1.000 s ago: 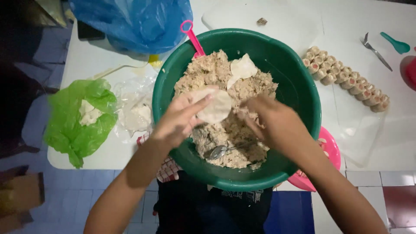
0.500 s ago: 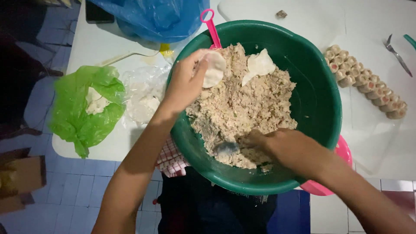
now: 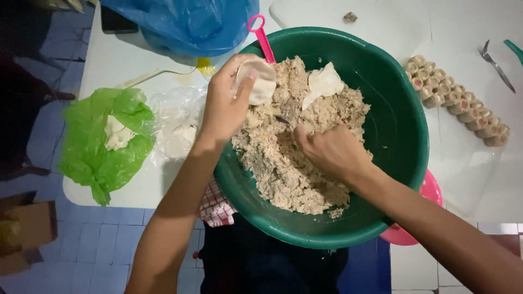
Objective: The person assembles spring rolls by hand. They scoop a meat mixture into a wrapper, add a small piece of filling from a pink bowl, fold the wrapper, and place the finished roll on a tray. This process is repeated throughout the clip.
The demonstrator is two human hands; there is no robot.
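Note:
A large green bowl (image 3: 400, 125) on the white table holds a mound of pale minced filling (image 3: 283, 163). My left hand (image 3: 226, 106) is at the bowl's left rim, cupping a round white dumpling wrapper (image 3: 260, 83). My right hand (image 3: 332, 149) is pressed into the filling near the bowl's middle, fingers closed in the mix; whether it grips a utensil is hidden. Another white wrapper (image 3: 324, 84) lies on the filling at the back. A pink handle (image 3: 261, 37) sticks up over the bowl's far rim.
Rows of finished dumplings (image 3: 460, 106) lie right of the bowl, with a fork (image 3: 494, 65) beyond. A green plastic bag (image 3: 101, 144) and a clear bag of wrappers (image 3: 177, 128) sit left. A blue bag (image 3: 185, 24) is behind. A pink bowl (image 3: 427, 196) peeks from under the green one.
My left hand carried the wrapper from the bowl's centre to the left rim. My right hand moved down into the filling, then back toward the middle.

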